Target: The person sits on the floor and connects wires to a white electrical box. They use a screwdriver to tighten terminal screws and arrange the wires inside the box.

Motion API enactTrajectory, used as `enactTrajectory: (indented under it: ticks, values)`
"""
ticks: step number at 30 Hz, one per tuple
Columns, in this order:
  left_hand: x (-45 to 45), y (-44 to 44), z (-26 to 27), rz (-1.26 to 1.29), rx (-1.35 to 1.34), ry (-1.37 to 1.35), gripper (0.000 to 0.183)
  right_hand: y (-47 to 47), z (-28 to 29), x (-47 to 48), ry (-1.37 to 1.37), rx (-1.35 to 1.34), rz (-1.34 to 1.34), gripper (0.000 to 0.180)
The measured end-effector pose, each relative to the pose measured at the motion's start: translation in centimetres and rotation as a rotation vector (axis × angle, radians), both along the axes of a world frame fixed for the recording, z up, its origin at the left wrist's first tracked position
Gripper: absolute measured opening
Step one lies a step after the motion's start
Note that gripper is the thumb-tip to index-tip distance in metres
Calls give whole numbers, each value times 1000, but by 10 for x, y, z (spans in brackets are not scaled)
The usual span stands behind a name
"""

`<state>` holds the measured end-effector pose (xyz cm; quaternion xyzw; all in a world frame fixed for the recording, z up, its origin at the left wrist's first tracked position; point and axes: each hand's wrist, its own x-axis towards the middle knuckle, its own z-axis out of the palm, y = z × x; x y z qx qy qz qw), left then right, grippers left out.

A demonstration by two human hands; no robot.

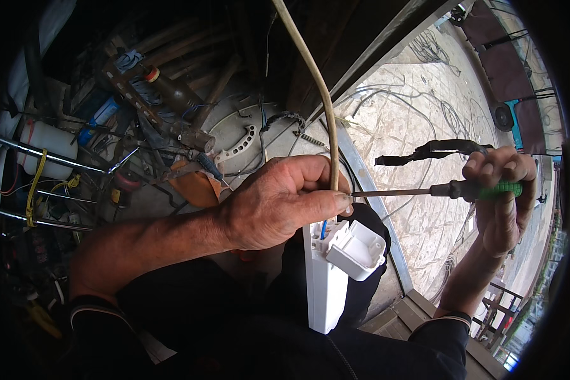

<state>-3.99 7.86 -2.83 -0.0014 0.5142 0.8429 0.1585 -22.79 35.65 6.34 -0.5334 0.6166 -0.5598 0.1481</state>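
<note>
My left hand [285, 204] pinches a beige sheathed cable [320, 80] between thumb and fingers. A blue wire [323, 230] runs from under this hand into the end of a long white plastic housing [327, 294], propped against my dark-clothed lap. Its box-like white end cover [358, 251] hangs tilted to the side. My right hand [501, 204] grips the green handle of a screwdriver [408, 192]. The screwdriver's tip meets my left fingertips; what it touches there is hidden. A crumpled black strip [427, 152], perhaps tape, trails from my right fingers.
Cluttered tools and scrap lie left: a dark-handled screwdriver [210, 166], an orange-brown piece [194, 185], a blue can [99, 118] and a white plastic container [47, 147]. A metal sill [365, 171] crosses the floor. Loose cables [449, 114] lie on pale ground beyond.
</note>
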Motion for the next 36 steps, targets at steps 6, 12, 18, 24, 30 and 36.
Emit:
enactTrajectory:
  ticks: [6,12,18,24,30,36]
  values:
    - [1,2,1,11,-2,-45,24,-4,-4,18,135,24,-276,39]
    - [1,0,0,-4,-88,-5,24,-16,-2,37,45,55,-393,47]
    - [0,-2,0,-9,-95,-16,25,-7,1,44,162,107,-550,53]
    - [1,-1,5,-14,-108,-13,24,-5,10,33,372,170,-527,67]
    - [1,-1,5,-22,-123,-25,23,-12,17,41,141,181,-565,66]
    - [1,0,3,-43,-94,-37,22,-10,27,38,412,280,-577,73]
